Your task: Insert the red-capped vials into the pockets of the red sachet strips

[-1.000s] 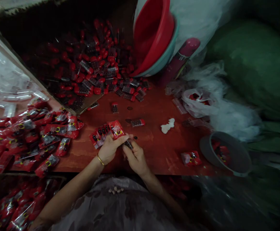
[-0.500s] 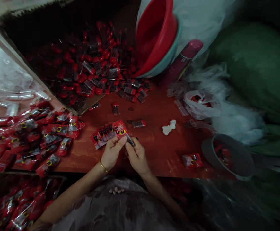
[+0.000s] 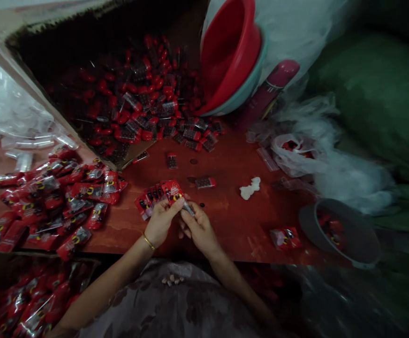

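The red desk (image 3: 232,220) carries a heap of red packets (image 3: 60,202) at its left. A grey bowl (image 3: 338,230), a white scrap (image 3: 250,188) and a loose packet (image 3: 285,237) lie at right.

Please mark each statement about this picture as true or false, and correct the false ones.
1. The left hand holds a fan of red packets. True.
2. The right hand rests flat on the table. False: it pinches a small dark container against the packets.
3. The red basin leans tilted behind the table. True.
4. The grey bowl lies at the left. False: it lies at the right, with red packets inside.
5. A bracelet is on the left wrist. True.
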`<state>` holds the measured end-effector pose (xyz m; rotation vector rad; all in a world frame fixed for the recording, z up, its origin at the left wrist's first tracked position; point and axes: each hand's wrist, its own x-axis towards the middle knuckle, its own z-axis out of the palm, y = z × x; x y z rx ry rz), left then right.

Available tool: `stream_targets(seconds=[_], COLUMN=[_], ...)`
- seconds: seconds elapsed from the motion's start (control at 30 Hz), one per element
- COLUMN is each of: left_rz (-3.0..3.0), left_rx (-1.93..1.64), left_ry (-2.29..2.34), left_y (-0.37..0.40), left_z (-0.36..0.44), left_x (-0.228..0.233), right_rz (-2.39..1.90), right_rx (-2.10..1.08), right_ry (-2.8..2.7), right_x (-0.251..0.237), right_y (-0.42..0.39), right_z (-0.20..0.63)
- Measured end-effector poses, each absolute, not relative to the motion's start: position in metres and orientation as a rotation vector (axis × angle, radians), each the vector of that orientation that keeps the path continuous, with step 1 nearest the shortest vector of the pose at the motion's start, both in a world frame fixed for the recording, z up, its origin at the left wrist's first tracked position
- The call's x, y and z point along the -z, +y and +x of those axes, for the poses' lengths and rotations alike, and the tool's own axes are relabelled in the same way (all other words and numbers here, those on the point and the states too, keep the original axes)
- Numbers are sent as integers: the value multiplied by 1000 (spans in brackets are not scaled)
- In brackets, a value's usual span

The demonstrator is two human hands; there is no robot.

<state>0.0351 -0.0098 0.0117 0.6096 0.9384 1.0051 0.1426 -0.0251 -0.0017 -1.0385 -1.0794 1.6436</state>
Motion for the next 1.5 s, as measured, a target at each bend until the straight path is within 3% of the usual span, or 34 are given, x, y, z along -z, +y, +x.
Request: stream_targets(seconds=[0.2, 0.4, 0.73, 0.8, 0.9, 0.97, 1.07, 1.17, 1.3, 1.5], left_rz=[608, 644, 509, 481, 364, 289, 139, 213, 769, 2087], left_rx=[-1257, -1081, -1090, -1165, -1365, -1646, -1963, -1819, -1682, -783], left_ry=[976, 941, 874, 915, 1017, 1080, 1180, 1220, 1491, 1660], left_y=[-1, -10, -17, -13, 3, 16, 33, 39, 31, 33], left_z=[27, 39, 29, 13, -40, -91, -157, -172, -108, -18], left_x=[-16, -10, -9, -14, -27, -38, -53, -54, -27, 21], right_rz=[-1109, -1253, -1183, -1203, -1391, -1567, -1716, -1734, -1606, -1490], right_rx=[-1487, -1213, -1262, -1128, -679, -340, -82, -30, -89, -76], right_ry=[-1217, -1293, -1387, -1541, -1778, -1868, -1986, -2072, -2122, -2081], right_x=[-3, -9, 13, 16, 20, 25, 37, 49, 57, 61], right_y=[-24, -27, -13, -6, 13, 29, 44, 42, 24, 7], right_z=[148, 141, 136, 136, 149, 165, 187, 197, 197, 193])
